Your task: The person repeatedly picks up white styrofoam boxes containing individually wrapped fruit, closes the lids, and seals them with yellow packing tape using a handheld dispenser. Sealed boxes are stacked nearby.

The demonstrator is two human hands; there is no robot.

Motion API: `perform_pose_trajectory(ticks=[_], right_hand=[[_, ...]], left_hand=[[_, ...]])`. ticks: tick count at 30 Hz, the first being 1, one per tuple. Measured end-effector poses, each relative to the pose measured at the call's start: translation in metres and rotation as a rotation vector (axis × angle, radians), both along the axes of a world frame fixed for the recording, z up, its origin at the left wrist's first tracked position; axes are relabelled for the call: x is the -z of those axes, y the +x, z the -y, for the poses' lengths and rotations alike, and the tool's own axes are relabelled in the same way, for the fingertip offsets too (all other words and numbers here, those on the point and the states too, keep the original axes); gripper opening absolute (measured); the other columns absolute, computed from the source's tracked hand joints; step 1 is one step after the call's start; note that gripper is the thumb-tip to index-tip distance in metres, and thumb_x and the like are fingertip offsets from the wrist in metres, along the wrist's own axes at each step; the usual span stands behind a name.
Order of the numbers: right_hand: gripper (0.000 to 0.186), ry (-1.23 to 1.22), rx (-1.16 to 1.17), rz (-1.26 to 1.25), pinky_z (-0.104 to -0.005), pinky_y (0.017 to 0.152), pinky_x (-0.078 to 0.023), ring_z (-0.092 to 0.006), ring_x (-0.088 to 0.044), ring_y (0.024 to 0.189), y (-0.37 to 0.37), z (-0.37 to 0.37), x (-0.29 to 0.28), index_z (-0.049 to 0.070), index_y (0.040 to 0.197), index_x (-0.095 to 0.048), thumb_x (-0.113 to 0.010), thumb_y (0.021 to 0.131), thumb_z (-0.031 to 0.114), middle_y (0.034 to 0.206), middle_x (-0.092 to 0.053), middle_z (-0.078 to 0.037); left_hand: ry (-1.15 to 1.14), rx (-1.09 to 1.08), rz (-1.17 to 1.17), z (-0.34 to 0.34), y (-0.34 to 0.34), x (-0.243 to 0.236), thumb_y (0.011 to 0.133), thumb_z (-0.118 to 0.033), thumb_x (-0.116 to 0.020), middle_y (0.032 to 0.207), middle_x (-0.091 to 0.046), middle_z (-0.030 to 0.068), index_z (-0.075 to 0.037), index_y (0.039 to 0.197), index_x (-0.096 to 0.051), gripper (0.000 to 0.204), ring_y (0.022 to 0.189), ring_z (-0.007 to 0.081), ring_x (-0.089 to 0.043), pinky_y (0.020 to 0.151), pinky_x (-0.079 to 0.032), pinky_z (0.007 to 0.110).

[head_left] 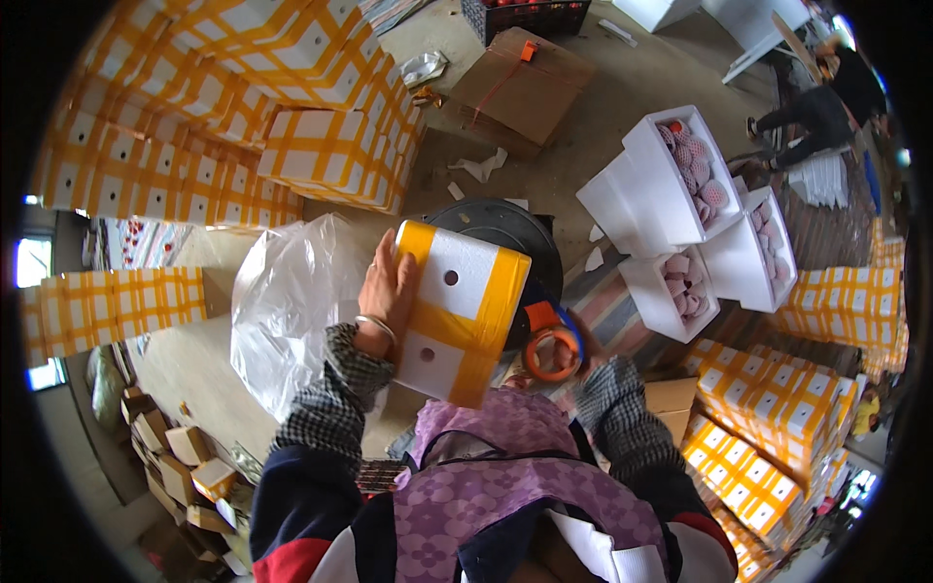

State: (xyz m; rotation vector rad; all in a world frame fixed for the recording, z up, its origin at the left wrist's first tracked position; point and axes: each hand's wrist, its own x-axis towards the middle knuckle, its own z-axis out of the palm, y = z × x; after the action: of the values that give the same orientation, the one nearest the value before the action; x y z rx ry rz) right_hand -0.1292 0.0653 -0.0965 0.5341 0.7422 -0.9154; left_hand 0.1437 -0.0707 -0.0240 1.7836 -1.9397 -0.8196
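Note:
A white foam box (466, 282) banded with yellow tape sits in front of me, tilted, with two round dark holes in its upward face. My left hand (387, 291) grips its left edge, with a ring and a bracelet showing. Close to the box's right side, my right hand (589, 342) is closed round a tape dispenser (552, 352) with orange and blue parts; most of its fingers are in shadow or hidden. Beneath and behind the box is a dark round stand (530, 228), partly covered.
A clear plastic bag (292, 301) bulges at the left. Taped foam boxes (330, 151) are stacked at the far left, others (768, 398) at the right. Open foam boxes (680, 180) hold net-wrapped fruit. Flattened cardboard (525, 83) lies ahead; another person (826, 107) is at the far right.

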Motion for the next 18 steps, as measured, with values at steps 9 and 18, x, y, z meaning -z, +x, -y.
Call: perform_pose_trajectory(ticks=[9,18], right_hand=[[0.038,-0.301,-0.287,-0.192,-0.0272,0.058,-0.052,-0.0183,-0.057,0.051,-0.076,0.061,0.053,0.004,0.089,-0.059,-0.048,0.086,0.041,0.064,-0.060,-0.008],[0.041,-0.369,-0.517,-0.425,-0.0298,0.073,-0.050,-0.0195,-0.060,0.072,-0.100,0.158,-0.015,0.002,0.103,-0.055,-0.049,0.086,0.039,0.084,-0.061,-0.011]], left_hand=[[-0.203,1.106,0.280,-0.059,-0.089,-0.029,0.062,-0.056,-0.062,0.143,-0.014,0.0094,-0.014,0.135,-0.024,0.092,0.132,0.0267,-0.012,0.104,-0.011,0.051],[-0.199,1.133,0.217,-0.063,-0.174,-0.032,0.057,-0.041,-0.066,0.127,-0.036,0.0081,-0.010,0.126,-0.036,0.081,0.122,0.0257,-0.030,0.102,-0.015,0.048]])
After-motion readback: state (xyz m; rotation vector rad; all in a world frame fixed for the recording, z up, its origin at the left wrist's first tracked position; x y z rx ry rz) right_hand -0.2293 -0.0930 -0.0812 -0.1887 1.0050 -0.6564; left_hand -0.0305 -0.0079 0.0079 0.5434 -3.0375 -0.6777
